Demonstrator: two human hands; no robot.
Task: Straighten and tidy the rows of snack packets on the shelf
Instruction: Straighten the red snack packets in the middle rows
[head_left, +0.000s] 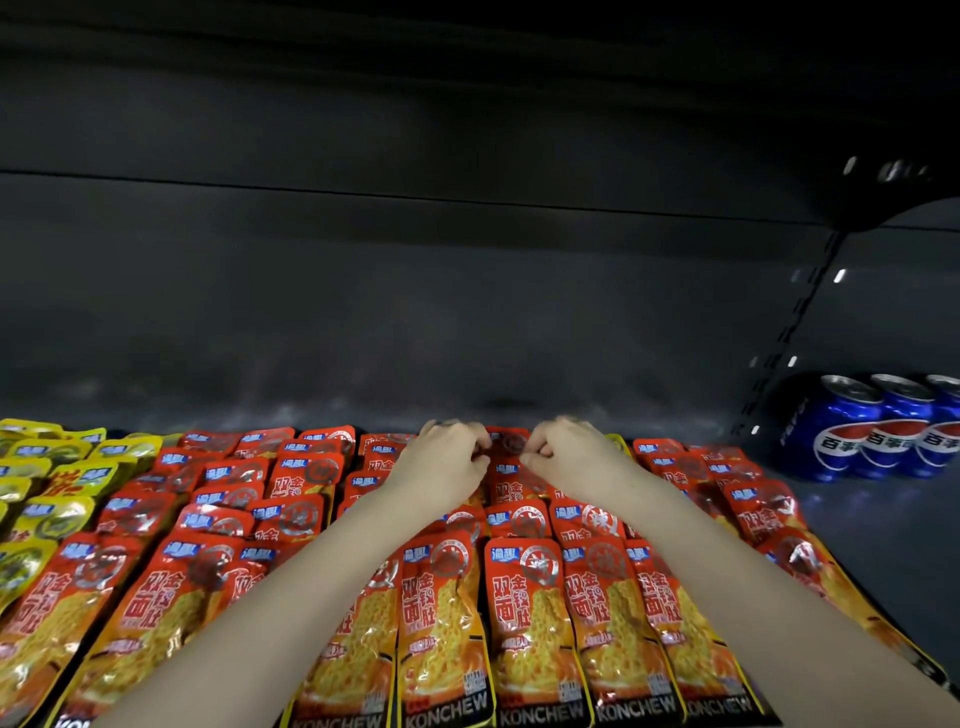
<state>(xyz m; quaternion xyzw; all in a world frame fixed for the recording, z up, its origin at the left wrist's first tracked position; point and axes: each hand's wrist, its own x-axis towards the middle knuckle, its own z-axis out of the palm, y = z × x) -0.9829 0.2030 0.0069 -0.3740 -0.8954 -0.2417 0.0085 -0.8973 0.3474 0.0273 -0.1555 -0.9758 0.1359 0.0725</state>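
Left hand (444, 462) and right hand (569, 454) are both curling tight at the far end of the centre column, pinching the top edge of the back packet (510, 448) from either side. It's a narrow pinch rather than a full wrap, though blur is hiding the exact contact. That packet is lying at the very back of the shelf (883, 525), near the rear wall, overlapping the one in front of it. Working outward: the front row (524, 623) under the forearms is looking mostly squared, labels up, edges roughly parallel. The red packets (234, 478) left of centre are lying skewed and overlapping at odd angles, and those along the right edge are fanning outward. Yellow packets (62, 467) at far left are looking jumbled too. Cans (878, 426) are standing apart on the right, not part of this. My read — the job is sitting early-to-mid: centre column is being dressed now, while the left block, right edge and yellow section are looking like the work left.
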